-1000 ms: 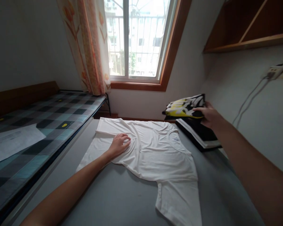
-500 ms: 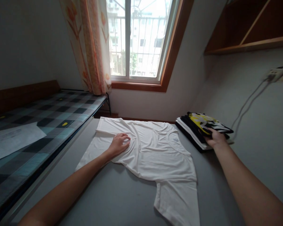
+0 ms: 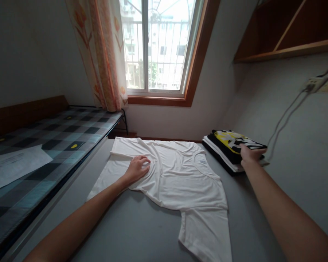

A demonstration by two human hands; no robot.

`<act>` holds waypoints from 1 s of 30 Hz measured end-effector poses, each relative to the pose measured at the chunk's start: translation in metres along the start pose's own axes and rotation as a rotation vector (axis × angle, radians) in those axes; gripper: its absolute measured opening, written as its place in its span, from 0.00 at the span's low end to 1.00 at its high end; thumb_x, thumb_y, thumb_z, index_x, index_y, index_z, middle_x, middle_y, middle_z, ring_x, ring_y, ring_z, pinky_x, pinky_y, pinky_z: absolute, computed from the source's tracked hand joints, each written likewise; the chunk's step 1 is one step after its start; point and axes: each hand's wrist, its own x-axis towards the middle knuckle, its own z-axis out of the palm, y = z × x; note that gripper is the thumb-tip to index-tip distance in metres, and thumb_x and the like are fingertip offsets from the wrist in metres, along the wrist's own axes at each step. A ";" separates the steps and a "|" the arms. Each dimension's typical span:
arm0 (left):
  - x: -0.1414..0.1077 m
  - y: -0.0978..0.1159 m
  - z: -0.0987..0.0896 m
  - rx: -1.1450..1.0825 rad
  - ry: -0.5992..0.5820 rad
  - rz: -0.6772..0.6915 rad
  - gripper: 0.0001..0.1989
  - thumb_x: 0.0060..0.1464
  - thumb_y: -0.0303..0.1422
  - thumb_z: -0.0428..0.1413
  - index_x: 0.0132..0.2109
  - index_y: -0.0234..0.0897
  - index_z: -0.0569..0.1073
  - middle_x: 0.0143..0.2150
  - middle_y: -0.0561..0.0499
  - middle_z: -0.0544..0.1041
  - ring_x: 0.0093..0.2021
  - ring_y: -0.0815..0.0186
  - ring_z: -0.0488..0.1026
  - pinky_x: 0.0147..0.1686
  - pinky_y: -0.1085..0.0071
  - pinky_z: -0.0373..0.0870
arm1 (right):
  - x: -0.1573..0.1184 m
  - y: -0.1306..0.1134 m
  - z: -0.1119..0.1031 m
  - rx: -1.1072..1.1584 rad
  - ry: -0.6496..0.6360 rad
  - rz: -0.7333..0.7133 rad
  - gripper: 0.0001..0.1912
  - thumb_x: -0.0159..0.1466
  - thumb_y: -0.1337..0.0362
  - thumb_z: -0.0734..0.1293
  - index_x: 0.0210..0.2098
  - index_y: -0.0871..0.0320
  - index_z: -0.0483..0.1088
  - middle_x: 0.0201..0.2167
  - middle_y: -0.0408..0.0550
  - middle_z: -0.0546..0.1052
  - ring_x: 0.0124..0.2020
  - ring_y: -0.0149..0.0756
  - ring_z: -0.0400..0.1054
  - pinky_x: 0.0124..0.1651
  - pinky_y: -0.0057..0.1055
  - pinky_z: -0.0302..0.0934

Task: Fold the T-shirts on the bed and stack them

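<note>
A white T-shirt (image 3: 177,171) lies spread on the grey tabletop (image 3: 131,225), its collar toward the right and one sleeve toward me. My left hand (image 3: 138,168) rests on the shirt's left part, fingers slightly bent and apart. At the right, my right hand (image 3: 250,154) grips the front edge of a folded black garment (image 3: 232,140) with a yellow and white print. That garment tops a stack of folded black and white clothes (image 3: 220,156). Some of my right fingers are hidden behind the hand.
On the left stands a bed with a checked mattress (image 3: 90,134), a sheet of paper (image 3: 19,165) lying on it. A curtain (image 3: 106,58) hangs beside the window (image 3: 155,47). Wooden shelving (image 3: 287,51) juts from the right wall, above a socket (image 3: 314,84) with a cord.
My right hand and the printed garment have shifted slightly left, and the garment sits more squarely over the stack. My left hand stays in place on the T-shirt.
</note>
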 end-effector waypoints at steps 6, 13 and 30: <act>0.000 0.001 0.001 0.008 -0.004 -0.005 0.10 0.55 0.35 0.56 0.43 0.43 0.78 0.51 0.47 0.76 0.55 0.56 0.70 0.57 0.56 0.63 | -0.011 -0.007 -0.005 -0.523 0.048 -0.725 0.28 0.68 0.56 0.58 0.66 0.57 0.60 0.71 0.63 0.47 0.71 0.56 0.39 0.68 0.53 0.39; -0.002 0.005 0.000 0.042 -0.010 0.007 0.11 0.55 0.35 0.56 0.45 0.43 0.77 0.51 0.47 0.75 0.55 0.56 0.69 0.57 0.57 0.64 | -0.012 -0.011 0.019 -0.720 -0.372 -0.663 0.25 0.65 0.58 0.65 0.59 0.64 0.68 0.65 0.70 0.61 0.68 0.60 0.48 0.65 0.59 0.41; -0.002 -0.009 -0.013 0.321 -0.105 -0.466 0.43 0.54 0.60 0.47 0.69 0.42 0.58 0.73 0.34 0.48 0.69 0.23 0.39 0.56 0.23 0.35 | -0.175 0.054 0.042 -0.713 -0.846 -0.880 0.29 0.71 0.50 0.53 0.65 0.55 0.62 0.70 0.57 0.56 0.71 0.55 0.45 0.68 0.55 0.40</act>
